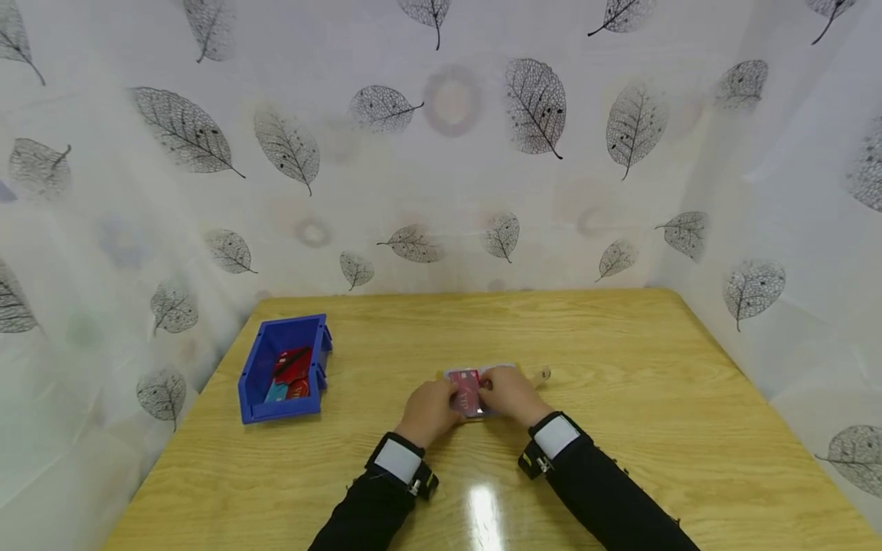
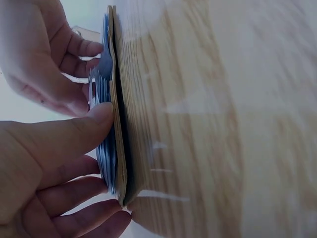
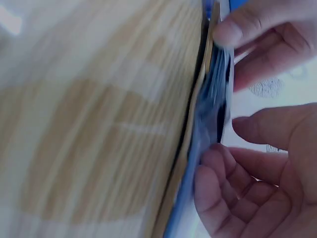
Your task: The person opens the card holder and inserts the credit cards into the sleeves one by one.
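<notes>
Your left hand (image 1: 429, 412) grips the card holder (image 2: 119, 141); your right hand (image 1: 511, 395) curls beside the red card (image 1: 465, 393), whether pinching anything I cannot tell.

On the table (image 1: 620, 352), a red card (image 1: 466, 392) stays between two hands, upon a flat item (image 1: 501, 367) with a pale edge. The left hand (image 1: 429, 412) holds at the left side of the card, the right hand (image 1: 512, 394) at its right side. Both sleeves are black. Well apart, to the left, a blue bin (image 1: 281, 412) contains red cards (image 1: 295, 366). Behind the table hangs a white curtain (image 1: 468, 184) with leaf prints.
</notes>
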The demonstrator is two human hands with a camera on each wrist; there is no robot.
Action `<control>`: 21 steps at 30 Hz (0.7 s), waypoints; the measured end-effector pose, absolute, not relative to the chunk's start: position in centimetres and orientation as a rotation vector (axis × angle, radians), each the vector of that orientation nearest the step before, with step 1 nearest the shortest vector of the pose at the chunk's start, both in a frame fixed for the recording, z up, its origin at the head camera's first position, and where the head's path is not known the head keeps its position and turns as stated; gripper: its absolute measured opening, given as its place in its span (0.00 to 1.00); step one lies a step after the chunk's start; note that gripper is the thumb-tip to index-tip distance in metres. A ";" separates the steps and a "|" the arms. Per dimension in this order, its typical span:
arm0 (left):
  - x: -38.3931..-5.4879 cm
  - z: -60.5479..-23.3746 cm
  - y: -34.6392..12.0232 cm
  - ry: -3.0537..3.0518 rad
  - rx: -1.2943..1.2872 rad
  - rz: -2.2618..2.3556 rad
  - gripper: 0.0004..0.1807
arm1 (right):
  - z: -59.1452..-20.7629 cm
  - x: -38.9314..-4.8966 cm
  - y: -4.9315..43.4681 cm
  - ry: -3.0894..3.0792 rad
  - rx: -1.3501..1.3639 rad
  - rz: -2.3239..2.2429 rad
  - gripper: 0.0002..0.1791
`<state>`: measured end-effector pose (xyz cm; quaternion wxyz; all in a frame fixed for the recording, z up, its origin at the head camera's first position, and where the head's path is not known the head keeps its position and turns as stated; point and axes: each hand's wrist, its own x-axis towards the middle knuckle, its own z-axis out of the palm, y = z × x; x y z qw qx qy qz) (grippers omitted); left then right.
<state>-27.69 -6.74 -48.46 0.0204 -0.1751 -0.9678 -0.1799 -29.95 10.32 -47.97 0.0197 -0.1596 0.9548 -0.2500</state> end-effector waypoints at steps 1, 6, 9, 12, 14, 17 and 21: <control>-27.7 -48.5 -6.9 -3.011 -0.542 -0.563 0.15 | -48.0 -29.9 10.7 2.975 -0.541 -0.757 0.08; -27.4 -48.6 -8.0 -3.049 -0.515 -0.588 0.17 | -47.9 -29.9 12.7 2.984 -0.603 -0.666 0.18; -27.1 -48.5 -8.7 -3.051 -0.511 -0.606 0.21 | -47.7 -29.7 13.5 2.927 -0.565 -0.671 0.22; -26.9 -48.3 -9.5 -3.058 -0.502 -0.606 0.23 | -47.7 -29.6 13.8 2.876 -0.578 -0.678 0.27; -26.8 -48.2 -9.8 -3.060 -0.501 -0.595 0.24 | -47.7 -29.5 13.9 2.861 -0.605 -0.678 0.29; -26.8 -48.1 -10.2 -3.069 -0.512 -0.609 0.25 | -47.8 -29.5 13.9 2.856 -0.632 -0.665 0.30; -27.0 -48.1 -11.1 -3.103 -0.516 -0.727 0.28 | -48.1 -29.5 13.8 2.848 -0.627 -0.683 0.30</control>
